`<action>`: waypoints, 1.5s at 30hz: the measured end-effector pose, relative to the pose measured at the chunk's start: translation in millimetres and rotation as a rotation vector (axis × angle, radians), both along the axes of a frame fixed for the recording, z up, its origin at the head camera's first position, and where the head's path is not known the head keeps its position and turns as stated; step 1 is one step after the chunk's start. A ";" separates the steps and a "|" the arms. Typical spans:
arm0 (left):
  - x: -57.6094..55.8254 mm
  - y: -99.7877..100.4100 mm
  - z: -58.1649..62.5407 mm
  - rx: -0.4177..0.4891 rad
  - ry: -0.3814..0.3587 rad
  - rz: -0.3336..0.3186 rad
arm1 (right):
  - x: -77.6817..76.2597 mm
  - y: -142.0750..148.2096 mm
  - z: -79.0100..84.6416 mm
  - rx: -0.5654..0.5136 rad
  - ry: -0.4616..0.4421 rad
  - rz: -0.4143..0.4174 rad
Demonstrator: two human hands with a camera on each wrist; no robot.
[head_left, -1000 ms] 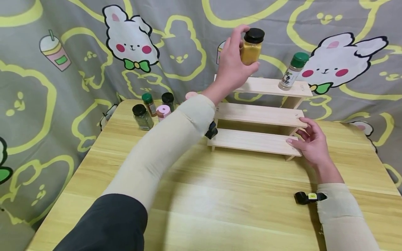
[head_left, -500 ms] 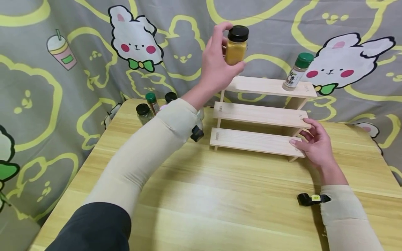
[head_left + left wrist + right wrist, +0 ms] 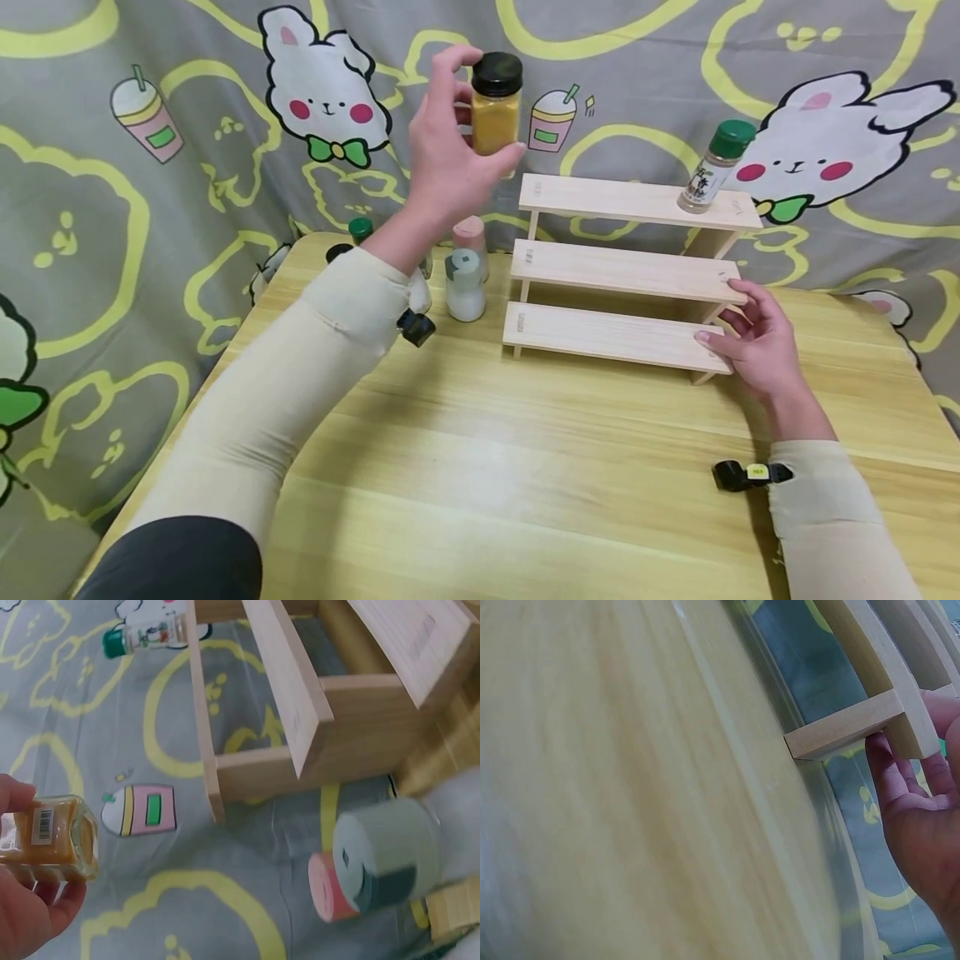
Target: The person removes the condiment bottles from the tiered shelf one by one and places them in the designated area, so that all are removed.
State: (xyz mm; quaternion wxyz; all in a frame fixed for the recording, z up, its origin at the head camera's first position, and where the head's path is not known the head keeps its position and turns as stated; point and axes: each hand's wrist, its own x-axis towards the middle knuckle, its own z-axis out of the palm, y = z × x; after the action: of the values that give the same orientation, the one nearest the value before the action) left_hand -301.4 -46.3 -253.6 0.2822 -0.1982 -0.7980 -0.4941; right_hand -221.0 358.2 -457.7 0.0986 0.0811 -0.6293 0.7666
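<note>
My left hand holds up a square glass spice jar with a black lid and yellow-orange powder, thumb under its base and fingers at the lid and side. In the left wrist view the jar lies across the frame, a barcode label on its side. A three-tier wooden shelf stands to the right, lower than the jar. My right hand grips the right ends of its lower two tiers; the right wrist view shows those fingers around a board end. A green-capped shaker bottle stands on the top tier.
Left of the shelf on the table are a grey-green-topped shaker and a pink-topped one. A green-capped bottle and other jars sit partly behind my left forearm. A patterned curtain hangs behind.
My left hand has carried the spice jar leftward, away from above the top tier. The shelf's left end and the grey-green-topped shaker have come into view. My right hand keeps its grip.
</note>
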 end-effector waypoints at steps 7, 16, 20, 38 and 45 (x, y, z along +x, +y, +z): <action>6.1 -24.2 -2.3 0.015 0.063 0.020 | 0.6 -1.0 0.1 -0.020 -0.005 0.000; 18.1 -53.8 -10.3 0.086 -0.018 0.090 | 0.5 -0.5 -0.5 -0.048 0.013 0.015; 23.1 -68.7 -15.7 0.116 -0.041 0.105 | 0.7 0.3 -1.0 -0.044 0.004 0.011; 53.3 -130.6 -51.7 0.169 -0.105 0.172 | -0.5 0.3 0.3 -0.051 0.019 0.031; 63.1 -148.5 -64.7 0.176 -0.116 0.197 | -0.6 0.7 -2.4 -0.074 0.012 0.034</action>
State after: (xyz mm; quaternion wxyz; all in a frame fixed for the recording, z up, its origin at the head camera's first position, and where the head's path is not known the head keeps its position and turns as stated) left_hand -238.3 -194.8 -318.3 0.2989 -0.0643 -0.7822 -0.5429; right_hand -221.6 358.9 -460.1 0.0921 0.0929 -0.5986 0.7903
